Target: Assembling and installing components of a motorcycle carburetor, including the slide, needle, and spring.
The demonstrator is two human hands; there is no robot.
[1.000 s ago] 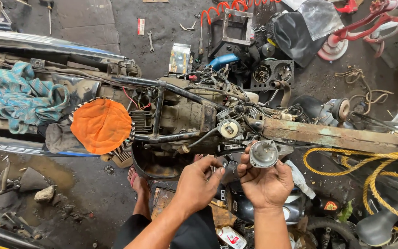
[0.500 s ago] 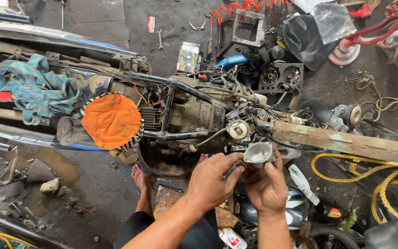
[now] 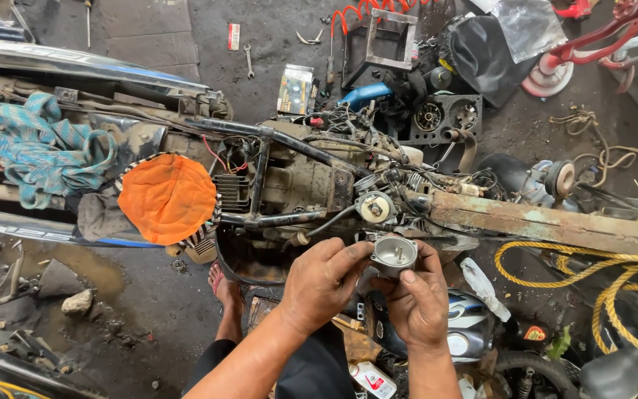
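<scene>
A small metal cup point(image 3: 394, 256), round and open at the top, sits low in the middle of the view, held up between both hands just below the stripped motorcycle engine point(image 3: 300, 181). The right hand point(image 3: 416, 303) cradles the cup from beneath, fingers curled round its side and the thumb pressed near its lower rim. The left hand point(image 3: 324, 284) comes in from the left, its fingers bent and the tips touching the cup's left edge; both hands are partly closed on the cup.

Just above the cup, a round pale part point(image 3: 375, 207) sits on the engine, beside a rusty beam point(image 3: 540, 222) that runs off to the right. Left of the engine, an orange cloth point(image 3: 167, 198) lies over the frame, with a blue rope point(image 3: 35, 151) bundled farther left. A yellow rope point(image 3: 592, 295) coils at the right. A bare foot point(image 3: 224, 292) stands on the dirty floor below the engine. A spanner point(image 3: 249, 60) lies on the floor well above, near a red coiled hose point(image 3: 367, 9).
</scene>
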